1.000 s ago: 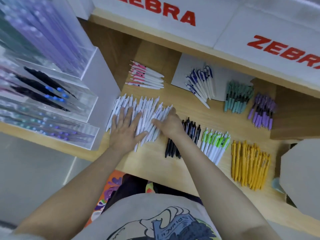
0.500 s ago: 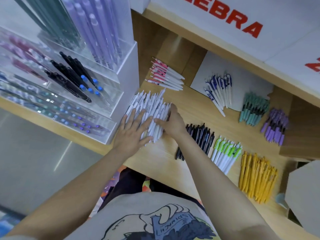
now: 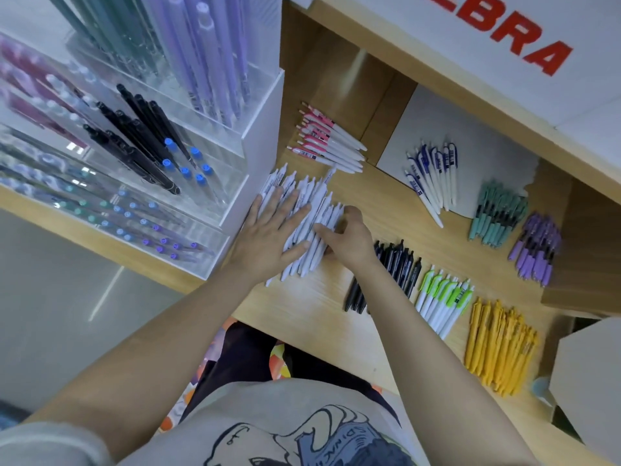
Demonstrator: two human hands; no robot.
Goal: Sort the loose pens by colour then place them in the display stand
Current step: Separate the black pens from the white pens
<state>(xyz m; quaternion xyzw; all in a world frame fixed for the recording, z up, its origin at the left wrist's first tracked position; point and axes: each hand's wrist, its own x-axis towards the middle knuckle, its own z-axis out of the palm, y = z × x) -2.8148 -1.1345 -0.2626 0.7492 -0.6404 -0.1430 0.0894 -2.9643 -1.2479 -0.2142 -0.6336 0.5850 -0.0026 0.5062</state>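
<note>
Both hands have pushed the white pens (image 3: 312, 210) closer together; left hand (image 3: 268, 233) lies flat and spread, right hand (image 3: 349, 237) curls against them. Red letters far right read "EBRA" (image 3: 510, 35).

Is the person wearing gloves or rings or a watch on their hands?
No gloves, rings or watch show. The left hand and right hand are bare, and both forearms are bare up to the elbows. A light grey sleeve shows at the left upper arm, part of a grey printed T-shirt.
</note>
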